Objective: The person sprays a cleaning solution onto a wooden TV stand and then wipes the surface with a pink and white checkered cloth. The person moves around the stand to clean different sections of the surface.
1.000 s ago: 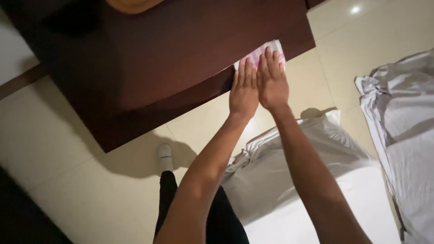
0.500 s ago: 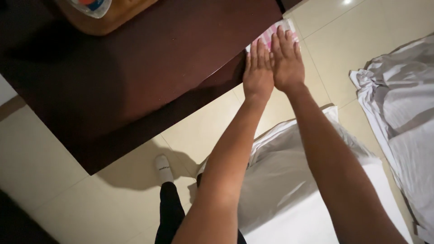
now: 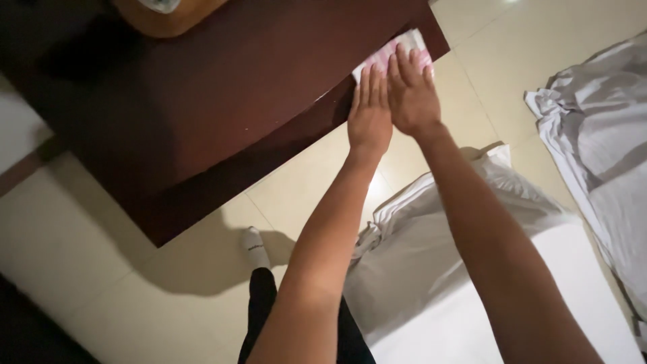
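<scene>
A folded pink and white cloth (image 3: pixel 389 48) lies at the near right corner of a dark brown wooden table (image 3: pixel 222 94). My left hand (image 3: pixel 369 111) lies flat, fingers together, with its fingertips on the cloth's near edge. Beside it and touching it, my right hand (image 3: pixel 411 94) presses flat on the cloth, fingers slightly spread. Most of the cloth is hidden under both hands. Neither hand grips anything.
A wooden bowl or basket (image 3: pixel 168 15) stands at the table's far edge. A white-sheeted bed corner (image 3: pixel 472 269) sits below my arms. Crumpled grey-white bedding (image 3: pixel 600 135) lies on the cream tiled floor (image 3: pixel 135 290) at right. My socked foot (image 3: pixel 255 247) shows below.
The view has shifted, so table and hands sit a little lower and left. Both hands stay flat on the cloth in much the same pose.
</scene>
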